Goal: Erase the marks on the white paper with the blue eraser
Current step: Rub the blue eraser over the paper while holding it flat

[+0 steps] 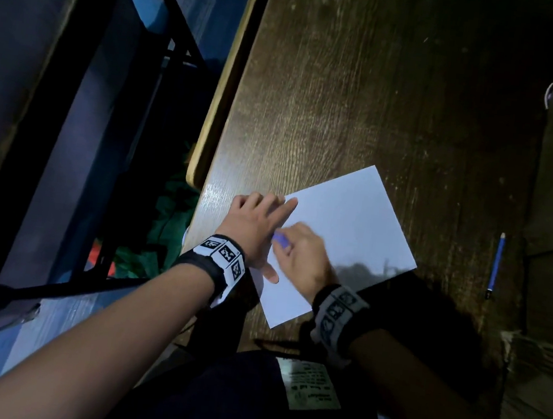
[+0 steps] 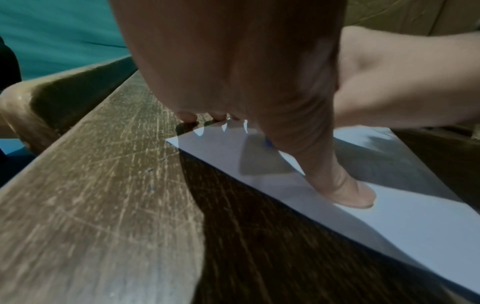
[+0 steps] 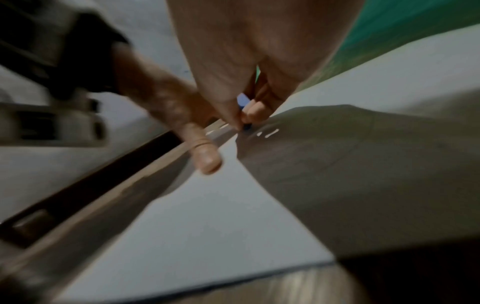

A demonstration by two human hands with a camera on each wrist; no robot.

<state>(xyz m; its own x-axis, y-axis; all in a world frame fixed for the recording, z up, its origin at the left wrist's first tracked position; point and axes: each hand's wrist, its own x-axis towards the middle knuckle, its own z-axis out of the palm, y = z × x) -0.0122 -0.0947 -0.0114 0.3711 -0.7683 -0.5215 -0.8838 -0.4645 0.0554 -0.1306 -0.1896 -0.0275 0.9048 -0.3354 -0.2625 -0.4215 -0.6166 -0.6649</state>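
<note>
1. Right hand (image 1: 301, 253): fingers curled, pinching the blue eraser (image 1: 280, 239) between thumb and fingertips. In the right wrist view the eraser's (image 3: 243, 100) lower end meets the sheet; picture is motion-blurred.
2. Left hand (image 1: 254, 225): spread flat, fingers straight, pressing down on the white paper (image 1: 352, 225). Left wrist view shows the thumb (image 2: 345, 189) planted on the sheet near its edge, other fingertips touching down at the far corner.
3. The two hands sit close together, the right just beside the left, with the eraser between them over the left part of the sheet.
4. Paper lies skewed on a dark wooden desk (image 1: 369, 82), extending away from both hands to the right. Marks on it too faint to make out; a grey shadow falls on the corner beyond the right wrist.
5. Both wrists carry bands with black-and-white coded tags (image 1: 225, 253).
6. Well to the right of the right hand, apart from the paper: a blue pencil (image 1: 496, 265) lying on the desk.
7. Left of the left hand, past the desk edge: green cloth (image 1: 170, 218) lower down, dim.
</note>
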